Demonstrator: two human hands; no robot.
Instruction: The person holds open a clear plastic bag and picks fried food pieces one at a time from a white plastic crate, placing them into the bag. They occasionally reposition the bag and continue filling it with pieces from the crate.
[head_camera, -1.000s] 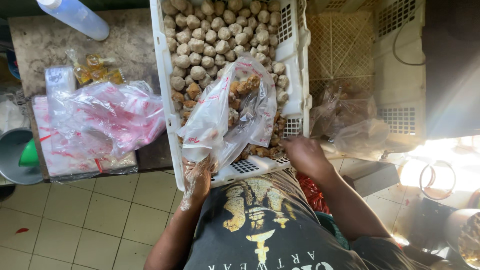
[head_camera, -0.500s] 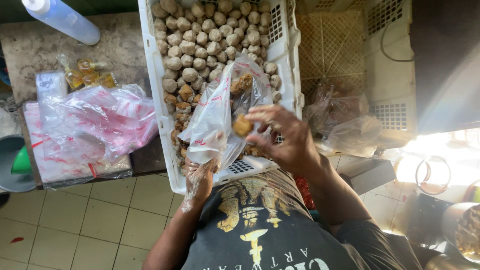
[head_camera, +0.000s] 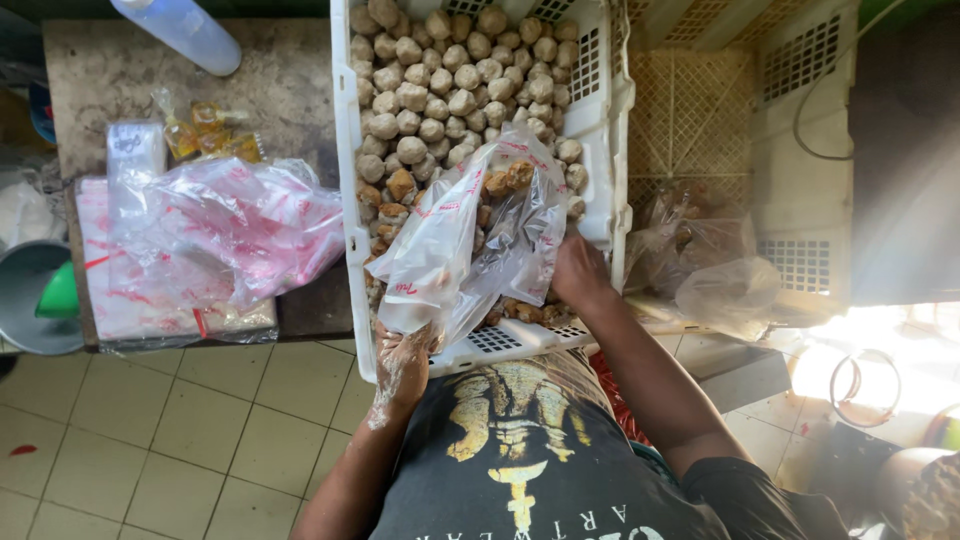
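My left hand (head_camera: 402, 362), in a thin clear glove, grips the lower edge of a clear plastic bag (head_camera: 455, 235) with red print. The bag lies over a white slotted crate (head_camera: 598, 110) full of round beige balls (head_camera: 440, 80) and some browner fried ones (head_camera: 392, 195). A few brown pieces (head_camera: 510, 178) sit inside the bag near its top. My right hand (head_camera: 578, 272) is down in the crate beside the bag, fingers curled among the pieces at the near right corner; what it holds is hidden.
A heap of clear red-printed bags (head_camera: 225, 230) lies on a worn table (head_camera: 270, 80) to the left, with small yellow sachets (head_camera: 205, 132) and a plastic bottle (head_camera: 190, 30). A grey bucket (head_camera: 30, 300) stands far left. Filled bags (head_camera: 700, 265) rest in another crate (head_camera: 800, 130) on the right.
My right hand had lifted a brown piece to the bag's mouth half a second ago; it has now dropped back into the crate beside the bag. My left hand keeps holding the bag.
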